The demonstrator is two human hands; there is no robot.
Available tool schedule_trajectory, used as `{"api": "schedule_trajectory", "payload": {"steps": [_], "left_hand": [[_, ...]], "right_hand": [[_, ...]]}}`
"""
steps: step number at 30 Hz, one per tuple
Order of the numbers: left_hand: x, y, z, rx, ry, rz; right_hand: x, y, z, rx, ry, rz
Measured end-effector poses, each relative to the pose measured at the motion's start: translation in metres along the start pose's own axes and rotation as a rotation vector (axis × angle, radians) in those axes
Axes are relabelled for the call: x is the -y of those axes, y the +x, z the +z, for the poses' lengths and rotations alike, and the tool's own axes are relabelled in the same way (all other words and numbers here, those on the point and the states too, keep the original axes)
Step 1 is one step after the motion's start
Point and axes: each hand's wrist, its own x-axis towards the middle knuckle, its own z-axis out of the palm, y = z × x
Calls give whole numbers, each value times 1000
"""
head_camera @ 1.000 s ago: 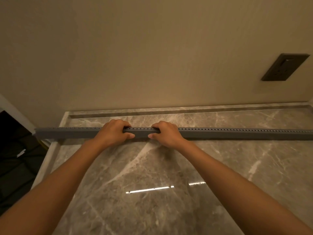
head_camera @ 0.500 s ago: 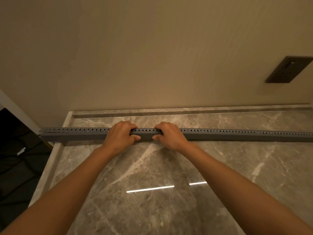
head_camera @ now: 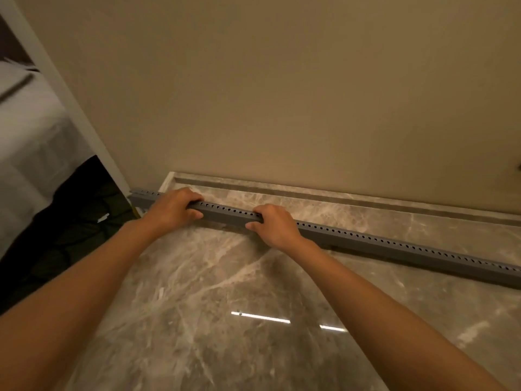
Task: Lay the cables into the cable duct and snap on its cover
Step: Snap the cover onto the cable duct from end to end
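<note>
The duct (head_camera: 366, 238) lay on the marble floor (head_camera: 225, 320), a long grey bar with a row of small holes along its top. Its long axis ran from the left of the frame, near the doorway (head_camera: 70, 193), down to the right edge — roughly along the wall (head_camera: 282, 94) but a little apart from it. Both hands sat on its left portion, well short of the far right end, so most of the length stretched away to the right of the grip.

The left hand (head_camera: 172, 210) was curled over the top near the left end, fingers hooked on the far side and thumb on the near face, grasping the duct. The right hand (head_camera: 275, 225) clasped it the same way a short way along, with a bare stretch between the two. Both forearms reached forward, palms down.

No cables showed — whether any lay inside I could not tell, nor whether the cover was seated. I judged they were pressing it down, and the right hand looked better placed to work along the untouched length.
</note>
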Motion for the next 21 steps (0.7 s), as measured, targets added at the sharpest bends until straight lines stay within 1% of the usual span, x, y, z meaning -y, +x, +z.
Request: {"api": "schedule_trajectory", "payload": {"steps": [4, 7, 16, 21], "left_hand": [[1, 7, -5, 63, 75, 25], [7, 10, -4, 68, 129, 71], [40, 13, -1, -142, 181, 200], [45, 19, -2, -147, 144, 270]], "right_hand": [[20, 12, 13, -25, -30, -24], [32, 20, 23, -50, -50, -24], [53, 37, 38, -126, -97, -19], [57, 38, 34, -115, -91, 18]]}}
